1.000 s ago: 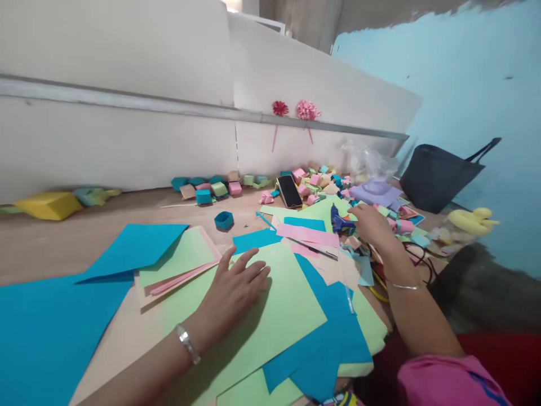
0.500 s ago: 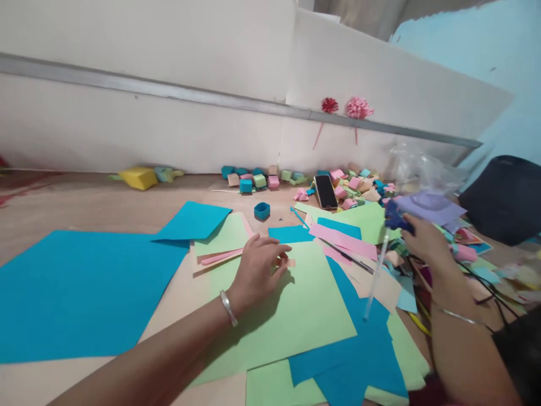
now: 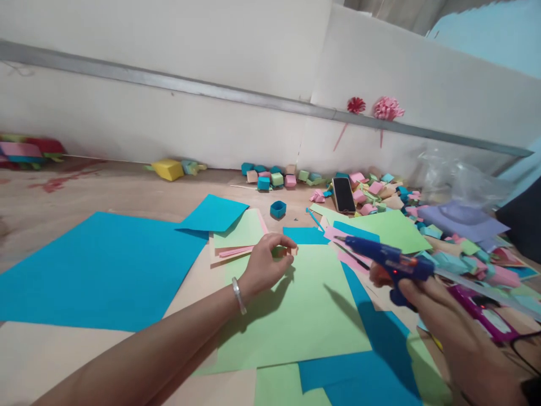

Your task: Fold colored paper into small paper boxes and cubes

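Observation:
My left hand [image 3: 270, 262] pinches a small peach paper piece [image 3: 293, 251] between thumb and fingertips, just above the light green sheet [image 3: 313, 304]. In my right hand [image 3: 435, 310] is a blue hot glue gun [image 3: 389, 256], its nozzle pointing left toward the paper piece but apart from it. A red light glows on the gun, and a clear glue stick [image 3: 486, 290] sticks out of its back. Beyond my left hand stands a small open blue paper box [image 3: 278, 209]. Pink strips and a dark pen lie partly hidden behind the gun.
Large blue sheets [image 3: 105, 270] lie to the left. Small paper cubes [image 3: 276, 179] line the wall, with a phone [image 3: 344, 195] beside a colourful pile of them. At right are a purple sheet [image 3: 460, 220] and a magenta power strip [image 3: 482, 313] with cords.
My right hand has brought the glue gun from the pile at right in over the papers, turning its nozzle leftward. My left hand keeps its pinch. The view has shifted left.

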Action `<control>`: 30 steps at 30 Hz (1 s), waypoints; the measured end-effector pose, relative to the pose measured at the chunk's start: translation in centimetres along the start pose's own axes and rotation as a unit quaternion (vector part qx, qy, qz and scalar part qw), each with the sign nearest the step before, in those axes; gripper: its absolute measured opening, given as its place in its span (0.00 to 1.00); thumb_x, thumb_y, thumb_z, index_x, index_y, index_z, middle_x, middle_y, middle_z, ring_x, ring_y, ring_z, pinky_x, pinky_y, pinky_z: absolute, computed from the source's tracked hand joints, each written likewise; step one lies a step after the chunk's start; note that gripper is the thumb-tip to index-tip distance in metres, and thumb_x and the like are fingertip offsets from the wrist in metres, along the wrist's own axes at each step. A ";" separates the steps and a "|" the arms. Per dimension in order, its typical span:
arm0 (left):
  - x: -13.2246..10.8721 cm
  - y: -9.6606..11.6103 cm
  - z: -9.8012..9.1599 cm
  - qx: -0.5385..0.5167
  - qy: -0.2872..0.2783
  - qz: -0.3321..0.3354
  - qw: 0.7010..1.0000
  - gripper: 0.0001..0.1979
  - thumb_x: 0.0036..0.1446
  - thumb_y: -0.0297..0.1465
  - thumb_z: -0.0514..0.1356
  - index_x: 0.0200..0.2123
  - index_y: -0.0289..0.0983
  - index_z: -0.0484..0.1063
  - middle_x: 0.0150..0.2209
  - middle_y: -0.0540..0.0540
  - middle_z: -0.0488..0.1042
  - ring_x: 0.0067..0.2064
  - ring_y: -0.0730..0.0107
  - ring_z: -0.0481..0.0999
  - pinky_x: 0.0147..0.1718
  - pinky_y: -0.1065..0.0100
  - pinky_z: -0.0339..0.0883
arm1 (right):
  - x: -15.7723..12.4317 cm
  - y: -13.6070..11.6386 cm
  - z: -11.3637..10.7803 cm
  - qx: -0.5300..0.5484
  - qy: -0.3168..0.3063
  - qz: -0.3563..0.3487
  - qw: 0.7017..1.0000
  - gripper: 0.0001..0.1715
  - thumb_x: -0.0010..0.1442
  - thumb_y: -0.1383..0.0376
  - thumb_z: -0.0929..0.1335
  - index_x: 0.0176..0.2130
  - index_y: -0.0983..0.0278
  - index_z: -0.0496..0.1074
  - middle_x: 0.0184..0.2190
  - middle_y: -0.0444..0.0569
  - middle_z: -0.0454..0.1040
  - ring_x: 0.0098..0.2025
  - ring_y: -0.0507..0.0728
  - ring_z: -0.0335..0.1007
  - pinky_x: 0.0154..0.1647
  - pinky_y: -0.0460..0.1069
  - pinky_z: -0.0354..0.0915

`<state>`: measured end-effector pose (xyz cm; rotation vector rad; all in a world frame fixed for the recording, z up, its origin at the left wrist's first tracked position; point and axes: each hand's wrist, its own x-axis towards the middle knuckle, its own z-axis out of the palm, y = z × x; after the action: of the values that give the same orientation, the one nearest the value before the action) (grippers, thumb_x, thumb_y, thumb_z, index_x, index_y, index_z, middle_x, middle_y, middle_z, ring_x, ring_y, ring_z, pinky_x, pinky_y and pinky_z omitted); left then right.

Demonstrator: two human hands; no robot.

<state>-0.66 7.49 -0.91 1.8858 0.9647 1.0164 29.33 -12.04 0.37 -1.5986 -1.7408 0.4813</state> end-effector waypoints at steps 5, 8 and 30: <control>0.1 -0.2 0.1 -0.070 -0.024 -0.041 0.996 0.03 0.51 0.28 0.60 0.31 0.35 0.71 0.35 0.45 0.75 0.35 0.70 0.74 0.33 0.68 0.73 | 5.0 -3.5 4.1 0.110 -0.100 0.114 0.982 0.21 0.66 0.52 0.59 0.42 0.60 0.75 0.36 0.52 0.75 0.38 0.60 0.70 0.37 0.53 0.67; 0.2 -0.1 0.1 -0.066 -0.030 -0.038 0.997 0.03 0.52 0.29 0.61 0.31 0.35 0.72 0.36 0.45 0.75 0.36 0.70 0.75 0.36 0.67 0.72 | 6.4 -4.1 5.5 0.188 -0.122 0.138 0.965 0.24 0.65 0.49 0.58 0.38 0.64 0.72 0.33 0.51 0.72 0.36 0.57 0.67 0.37 0.51 0.64; 0.1 -0.2 0.1 -0.109 -0.062 -0.062 0.990 0.06 0.52 0.32 0.62 0.32 0.35 0.72 0.36 0.44 0.74 0.34 0.70 0.73 0.31 0.68 0.72 | 6.3 -3.7 7.2 0.291 -0.143 0.182 0.928 0.24 0.63 0.47 0.60 0.36 0.65 0.68 0.30 0.48 0.66 0.33 0.54 0.59 0.33 0.48 0.58</control>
<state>-0.60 7.61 -1.14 1.6672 0.8519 0.8819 21.78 -5.17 -0.33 -1.4471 -1.3019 1.3349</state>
